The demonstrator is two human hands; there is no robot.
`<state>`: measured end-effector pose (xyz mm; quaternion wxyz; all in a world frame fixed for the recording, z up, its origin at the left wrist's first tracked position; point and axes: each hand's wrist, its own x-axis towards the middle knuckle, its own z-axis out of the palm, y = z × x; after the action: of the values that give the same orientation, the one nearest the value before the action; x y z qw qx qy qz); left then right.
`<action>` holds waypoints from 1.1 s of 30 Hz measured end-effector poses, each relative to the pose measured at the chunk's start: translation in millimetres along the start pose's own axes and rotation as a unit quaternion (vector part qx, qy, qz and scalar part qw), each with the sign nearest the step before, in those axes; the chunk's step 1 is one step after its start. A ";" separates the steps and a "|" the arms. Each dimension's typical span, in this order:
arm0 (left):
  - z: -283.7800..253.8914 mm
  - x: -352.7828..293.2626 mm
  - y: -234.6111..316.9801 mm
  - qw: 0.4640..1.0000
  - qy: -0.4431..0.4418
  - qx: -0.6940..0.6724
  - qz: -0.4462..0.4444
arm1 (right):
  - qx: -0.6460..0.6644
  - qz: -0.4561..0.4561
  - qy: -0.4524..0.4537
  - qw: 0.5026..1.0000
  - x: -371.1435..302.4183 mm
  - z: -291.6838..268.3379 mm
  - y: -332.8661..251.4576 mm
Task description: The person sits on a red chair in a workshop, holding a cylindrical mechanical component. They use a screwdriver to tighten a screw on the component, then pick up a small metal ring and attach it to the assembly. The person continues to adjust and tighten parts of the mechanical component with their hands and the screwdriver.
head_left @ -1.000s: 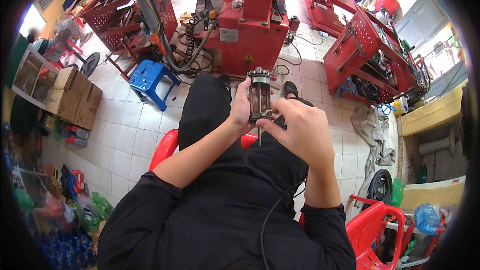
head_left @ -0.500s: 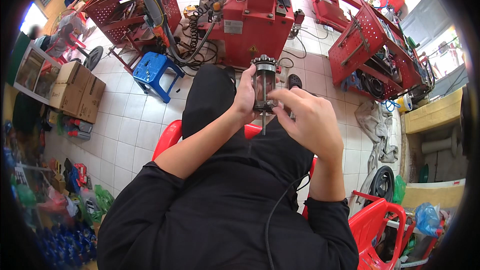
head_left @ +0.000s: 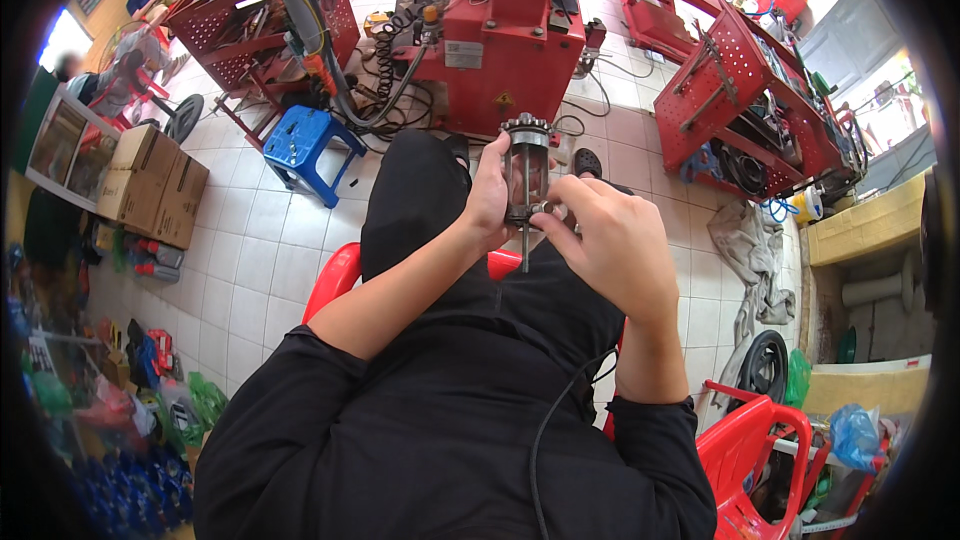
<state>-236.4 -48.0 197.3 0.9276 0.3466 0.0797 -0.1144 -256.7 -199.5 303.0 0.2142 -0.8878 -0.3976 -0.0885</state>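
Above my lap stands a metal assembly [head_left: 528,140] with a toothed wheel on top, a cylindrical band below it, upright rods and a lower crosspiece. A thin shaft [head_left: 526,255] sticks down beneath it. My left hand [head_left: 490,190] is wrapped round the assembly's left side, the thumb along it and the fingers behind. At the lower crosspiece, my right hand [head_left: 605,230] pinches a small bolt-like metal piece [head_left: 541,208] between thumb and fingers. Its exact kind is too small to tell.
Ahead stands a red machine [head_left: 515,70] with hoses and cables on the tiled floor. A blue stool [head_left: 305,145] and cardboard boxes [head_left: 150,180] are to the left. A red tool cart [head_left: 735,105] stands right, a red chair [head_left: 745,460] lower right. Two people sit far left.
My right hand has shifted slightly left, its thumb and fingers closing in on the bolt-like piece. The left hand keeps its hold; the assembly hardly moves.
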 end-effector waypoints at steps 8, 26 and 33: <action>-0.1 0.2 0.3 0.999 -0.041 -0.012 -0.011 | 0.036 -0.004 -0.010 0.999 -0.3 -10.4 -2.2; -4.6 -1.1 -5.6 0.999 -0.036 -0.023 -0.022 | -0.015 0.027 -0.051 0.998 0.0 -7.5 0.5; 7.7 -5.4 -0.6 1.000 0.023 -0.009 -0.013 | 0.012 -0.002 -0.012 1.000 -0.8 -1.3 2.9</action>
<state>-241.3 -52.7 203.9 0.9270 0.3399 0.1064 -0.1177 -255.0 -202.4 303.0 0.2194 -0.8853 -0.4033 -0.0735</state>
